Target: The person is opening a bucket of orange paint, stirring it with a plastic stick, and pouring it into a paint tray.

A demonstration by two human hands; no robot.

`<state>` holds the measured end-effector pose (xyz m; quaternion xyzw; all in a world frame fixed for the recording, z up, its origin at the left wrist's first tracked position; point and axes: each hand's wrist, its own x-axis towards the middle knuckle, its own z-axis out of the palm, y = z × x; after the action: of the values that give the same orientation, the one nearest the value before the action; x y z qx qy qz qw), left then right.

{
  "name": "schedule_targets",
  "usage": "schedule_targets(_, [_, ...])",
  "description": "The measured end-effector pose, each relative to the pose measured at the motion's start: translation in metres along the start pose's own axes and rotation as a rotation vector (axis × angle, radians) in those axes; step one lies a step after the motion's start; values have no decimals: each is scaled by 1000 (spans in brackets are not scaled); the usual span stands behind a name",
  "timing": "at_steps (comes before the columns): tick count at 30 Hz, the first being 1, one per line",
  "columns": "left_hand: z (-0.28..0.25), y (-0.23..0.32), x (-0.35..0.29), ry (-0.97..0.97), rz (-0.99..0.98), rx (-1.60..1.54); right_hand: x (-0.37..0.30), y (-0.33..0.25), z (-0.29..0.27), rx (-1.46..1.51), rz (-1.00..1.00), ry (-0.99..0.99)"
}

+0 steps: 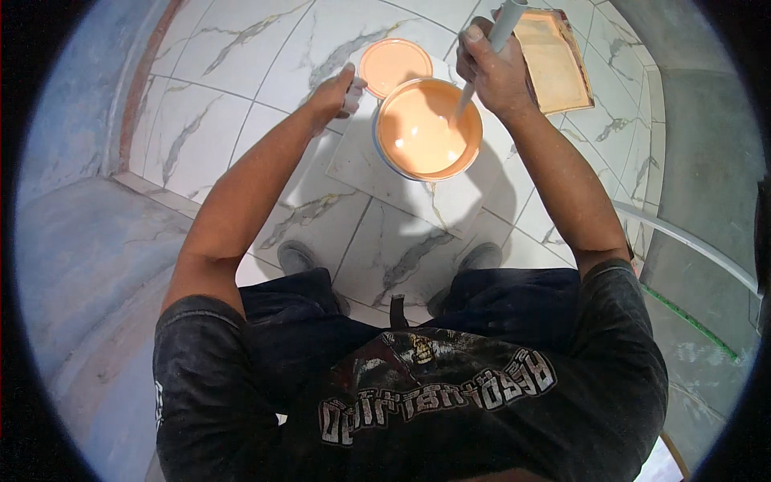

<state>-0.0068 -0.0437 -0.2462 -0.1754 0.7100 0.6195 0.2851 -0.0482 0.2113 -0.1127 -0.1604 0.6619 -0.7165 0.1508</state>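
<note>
1 lid (396,68) and 1 tray (566,100) are lying near the far edges of a loose tile (446,210). On it, a bucket (475,128) is holding orange paint (418,140). The right hand (494,72) is gripping a pole (505,26); left hand (333,95), I can't tell.

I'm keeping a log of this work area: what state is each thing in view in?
Bucket: open, upright, holding peach paint below its rim
Round lid: off the bucket, peach-coloured
Grey pole: lower end in the paint, tilted
Tray: uncovered, peach-coated inside
Right hand: closed around the pole
Left hand: near the lid, pale-smeared fingers; grip unclear
</note>
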Motion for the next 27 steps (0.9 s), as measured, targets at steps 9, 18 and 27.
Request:
schedule_targets(9, [47, -40, -6, -152, -260, -106, 1, 9, 21, 207, -75, -60])
schedule_targets(18, [42, -6, -18, -44, -230, -229, 22, 2, 1, -615, 5, 8])
schedule_targets(27, [26, 57, -33, -111, -26, -230, 40, 11, -10, -870, 161, -10])
